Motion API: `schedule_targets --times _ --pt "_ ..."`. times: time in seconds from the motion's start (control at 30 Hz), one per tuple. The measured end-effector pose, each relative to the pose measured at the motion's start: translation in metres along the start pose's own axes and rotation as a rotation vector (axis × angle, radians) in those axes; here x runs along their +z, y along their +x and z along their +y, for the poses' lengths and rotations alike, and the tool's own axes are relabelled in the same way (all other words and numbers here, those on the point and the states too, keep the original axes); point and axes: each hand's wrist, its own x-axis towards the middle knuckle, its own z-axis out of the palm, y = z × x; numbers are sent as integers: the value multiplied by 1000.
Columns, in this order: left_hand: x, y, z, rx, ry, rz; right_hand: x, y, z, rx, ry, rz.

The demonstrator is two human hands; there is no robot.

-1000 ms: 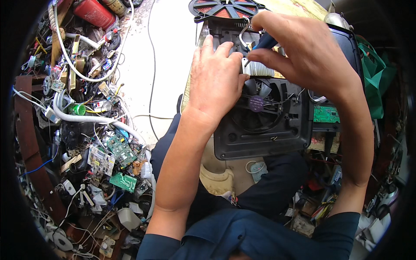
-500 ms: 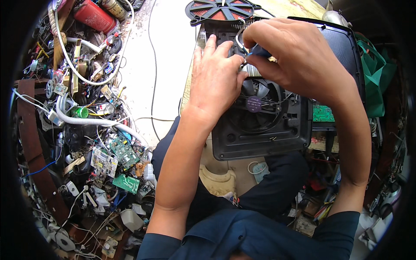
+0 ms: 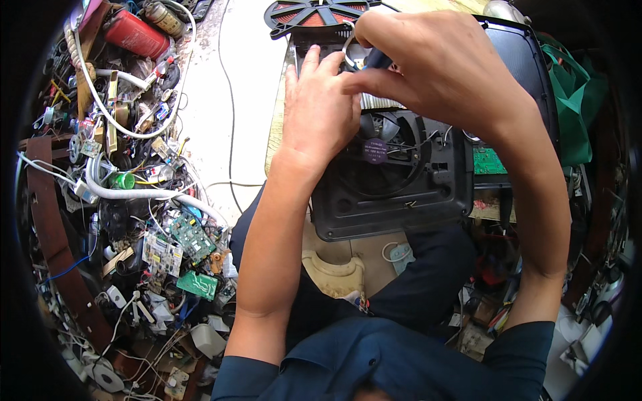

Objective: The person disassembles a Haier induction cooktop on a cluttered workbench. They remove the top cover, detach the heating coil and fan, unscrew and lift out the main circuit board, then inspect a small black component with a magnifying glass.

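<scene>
A black plastic appliance base (image 3: 394, 224) lies in front of me, holding a cooling fan (image 3: 376, 151) with a purple hub label. Beyond the fan is a ribbed silver heat sink (image 3: 378, 101), partly covered by my hands. My left hand (image 3: 319, 110) rests over the base's left side, fingers stretched and spread; its index fingertip is hidden. My right hand (image 3: 438, 73) is closed around a dark blue handle (image 3: 378, 59), whose working end is hidden. A white wire (image 3: 348, 45) curves beside it. At the far edge lies a round copper-coloured coil (image 3: 322, 12) with black spokes.
A dark panel (image 3: 513, 73) with a black frame stands at the right, near a green circuit board (image 3: 490, 160) and a green bag (image 3: 568, 113). Electronic scrap and cables heap up at the left, with a red canister (image 3: 137, 33) behind. A thin black cable (image 3: 232, 107) crosses the white surface.
The whole view has shifted, so the bench and base appear slightly further left and up. My right thumb now covers the left index fingertip; the right hand still grips the dark blue handle.
</scene>
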Motion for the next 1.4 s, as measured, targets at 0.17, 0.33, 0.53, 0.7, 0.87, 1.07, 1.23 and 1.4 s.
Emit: schedule_targets --times 0.17,0.33,0.53,0.7,0.87,1.07,1.23,1.4 --pt "-4 5 5 -58 -59 -137 -10 8 -4 42 127 -155" --pt "3 5 3 -54 -29 -89 -5 3 -5 -26 95 -53" --pt "0 9 8 -82 55 -175 -4 1 0 -140 108 -5" --pt "6 7 5 -51 1 -96 -5 -2 -3 4 245 -12" --pt "3 7 9 -56 48 -127 -21 -7 -5 -72 260 -47" --pt "5 7 8 -46 77 -144 -4 -7 0 78 282 -34" --pt "4 8 9 -36 59 -105 -22 -11 -7 33 179 -2" --pt "-2 10 13 -50 83 -150 -26 -15 -3 7 159 -95"
